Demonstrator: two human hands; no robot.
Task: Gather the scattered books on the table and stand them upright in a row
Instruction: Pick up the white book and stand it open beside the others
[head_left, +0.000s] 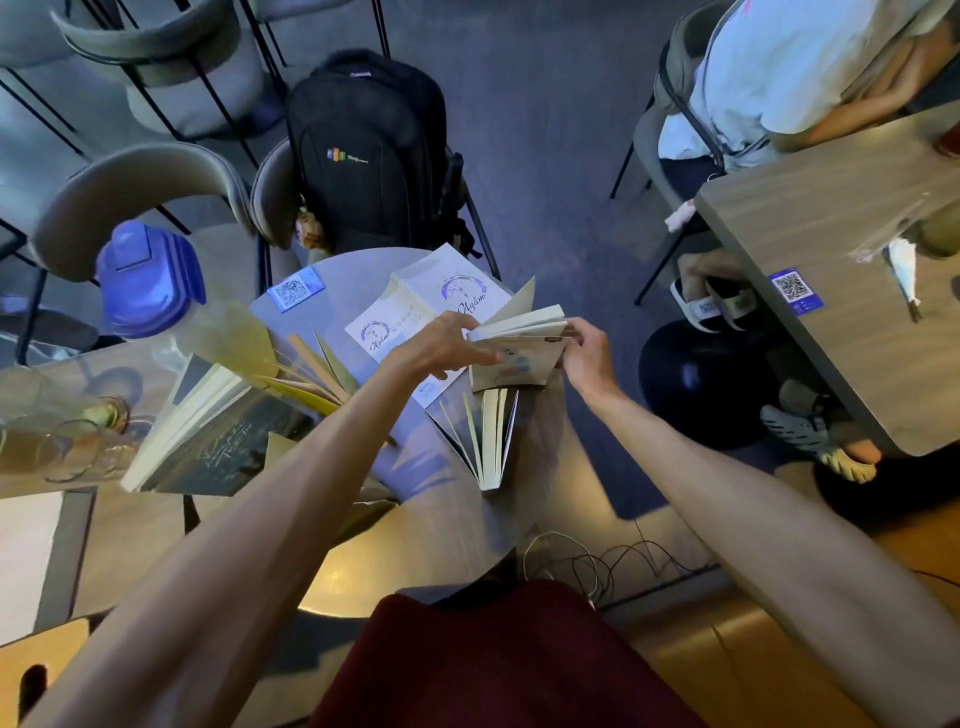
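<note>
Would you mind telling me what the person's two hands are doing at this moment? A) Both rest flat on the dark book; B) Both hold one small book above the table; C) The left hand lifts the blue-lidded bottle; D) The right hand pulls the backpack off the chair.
B: the left hand and the right hand grip opposite sides of the same small book, raised above the round table.

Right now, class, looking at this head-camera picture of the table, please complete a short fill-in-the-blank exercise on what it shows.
1. Both hands, left hand and right hand, hold one small pale paperback book ____ the round grey table.
2. The black backpack rests on a ____.
3. The clear plastic bottle has a ____ lid.

Missing words: above; chair; blue
</note>
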